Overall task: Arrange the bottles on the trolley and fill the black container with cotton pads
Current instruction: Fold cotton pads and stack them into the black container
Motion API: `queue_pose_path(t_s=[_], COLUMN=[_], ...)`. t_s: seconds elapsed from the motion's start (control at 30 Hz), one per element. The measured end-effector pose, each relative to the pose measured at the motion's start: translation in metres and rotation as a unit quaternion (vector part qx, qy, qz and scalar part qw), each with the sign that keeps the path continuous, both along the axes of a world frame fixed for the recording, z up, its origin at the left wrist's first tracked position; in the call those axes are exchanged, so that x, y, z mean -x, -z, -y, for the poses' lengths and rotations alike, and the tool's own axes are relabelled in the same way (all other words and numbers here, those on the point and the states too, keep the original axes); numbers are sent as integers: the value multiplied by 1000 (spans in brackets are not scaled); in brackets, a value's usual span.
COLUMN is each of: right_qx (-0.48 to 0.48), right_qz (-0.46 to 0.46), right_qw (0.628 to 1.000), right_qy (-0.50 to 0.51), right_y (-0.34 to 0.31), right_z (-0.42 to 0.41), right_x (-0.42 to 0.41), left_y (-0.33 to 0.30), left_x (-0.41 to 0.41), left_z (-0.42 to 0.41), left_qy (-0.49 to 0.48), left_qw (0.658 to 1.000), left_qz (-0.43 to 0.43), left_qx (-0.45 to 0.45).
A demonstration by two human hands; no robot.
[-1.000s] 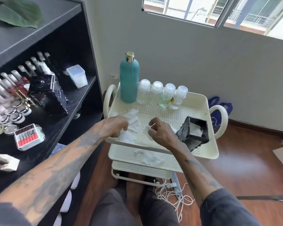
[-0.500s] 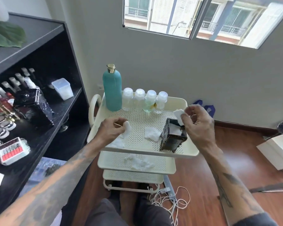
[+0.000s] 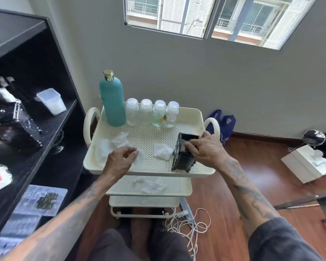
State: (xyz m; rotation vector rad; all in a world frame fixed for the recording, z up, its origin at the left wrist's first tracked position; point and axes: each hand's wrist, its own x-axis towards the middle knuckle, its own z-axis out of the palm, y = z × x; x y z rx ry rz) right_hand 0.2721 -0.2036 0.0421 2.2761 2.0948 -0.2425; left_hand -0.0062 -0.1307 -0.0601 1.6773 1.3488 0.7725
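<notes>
The right hand's [image 3: 205, 151] fingertips hide the black container's [image 3: 183, 157] inside; shelf items [image 3: 0, 178] at left are blurred.

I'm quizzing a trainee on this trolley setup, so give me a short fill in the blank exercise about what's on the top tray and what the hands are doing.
1. The tall teal bottle stands at the tray's back ____ corner.
2. Beside it stand ____ small clear bottles in a row.
3. The right hand has its fingers in the top of the ____ container.
4. The left hand rests on white ____ pads on the top tray.

Missing words: left; four; black; cotton
</notes>
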Motion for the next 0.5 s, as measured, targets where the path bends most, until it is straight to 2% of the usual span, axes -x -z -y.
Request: queue_pose_path(t_s=[0.07, 0.13, 0.17, 0.23, 0.27, 0.33, 0.4, 0.43, 0.5], right_qx=[-34, -149, -172, -120, -75, -13, -4, -16, -38], right_qz=[-50, -144, -186, -265, -275, -274, -281, -287, -308], right_qw=[998, 978, 966, 953, 954, 957, 955, 953, 945], right_qy=[1, 28, 43, 80, 96, 97, 96, 98, 102], right_y=[-2, 1, 2, 6, 8, 16, 27, 32, 39], right_z=[5, 17, 23, 29, 29, 24, 17, 14, 12], right_x=[-5, -15, -21, -33, -36, -36, -32, -31, -30], left_y=[-6, -20, -31, -56, -69, -92, -111, -118, -122], left_x=[-2, -6, -9, -23, -33, -58, -83, -96, -117], left_z=[-2, -4, -4, -3, -4, -2, 2, 4, 8], left_qy=[-19, -37, -36, -15, 1, 36, 88, 129, 215], left_qw=[998, 988, 980, 969, 968, 977, 973, 956, 898], left_qz=[42, 128, 171, 228, 238, 209, 126, 74, -48], left_qx=[31, 80, 97, 95, 73, -25, -173, -254, -380])
